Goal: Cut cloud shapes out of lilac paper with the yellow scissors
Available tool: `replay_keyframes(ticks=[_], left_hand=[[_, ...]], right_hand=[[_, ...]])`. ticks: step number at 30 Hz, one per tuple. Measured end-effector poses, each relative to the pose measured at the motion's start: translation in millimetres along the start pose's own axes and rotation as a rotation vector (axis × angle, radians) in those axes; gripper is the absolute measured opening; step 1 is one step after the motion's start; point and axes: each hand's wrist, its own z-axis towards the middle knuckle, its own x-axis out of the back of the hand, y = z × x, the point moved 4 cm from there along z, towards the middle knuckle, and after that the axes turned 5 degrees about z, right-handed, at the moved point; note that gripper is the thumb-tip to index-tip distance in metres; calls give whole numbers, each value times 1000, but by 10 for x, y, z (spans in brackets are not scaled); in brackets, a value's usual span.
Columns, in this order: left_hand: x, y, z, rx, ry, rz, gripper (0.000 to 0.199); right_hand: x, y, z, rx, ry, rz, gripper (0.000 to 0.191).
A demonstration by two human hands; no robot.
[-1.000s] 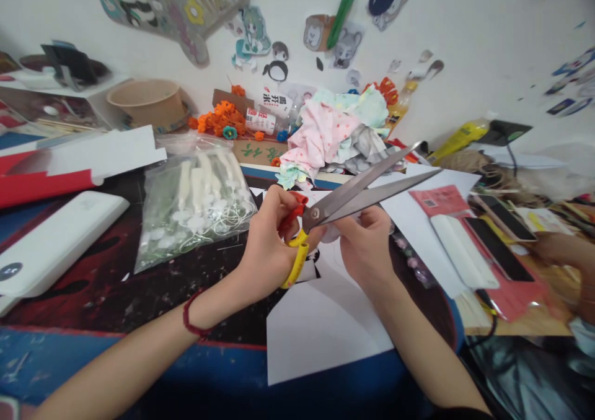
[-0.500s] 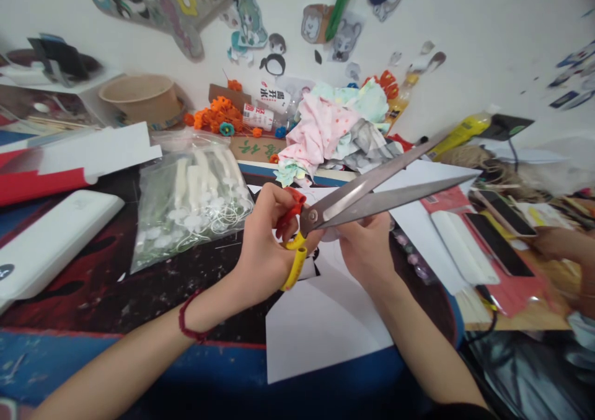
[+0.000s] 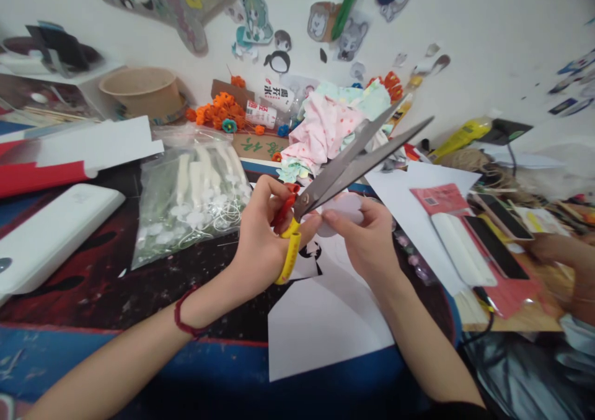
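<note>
My left hand (image 3: 264, 240) is wrapped round the red and yellow handles of a large pair of scissors (image 3: 341, 169). The blades stand a little apart and point up and to the right. My right hand (image 3: 369, 237) pinches a small white paper cutout (image 3: 344, 208) with a rounded edge, just under the blades. The left thumb reaches close to the cutout; I cannot tell whether it touches it. Beneath both hands lie white paper sheets (image 3: 325, 327), and a piece with a black printed figure (image 3: 310, 249) shows between my hands.
A clear bag of cream and green pieces (image 3: 195, 197) and a white power bank (image 3: 60, 234) lie to the left. Crumpled cloth (image 3: 320, 122) and orange flowers (image 3: 223, 110) are at the back. Phones (image 3: 497, 246) lie at right, beside another person's hand (image 3: 564, 253).
The scissors have swung so that their blades point more steeply upward and reach less far right. The white cutout in my right hand now shows clearly below the blades.
</note>
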Motion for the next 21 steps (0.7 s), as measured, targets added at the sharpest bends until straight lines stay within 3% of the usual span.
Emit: replay_keyframes(ticks=[7,21], left_hand=[[-44,-54,-21,-4,-47,-34,56],[-67,-29,-9,-38,-55,78,56]], right_hand=[[1,49,-4,-33,57,59,25],[1,51,21,-15,7,33,9]])
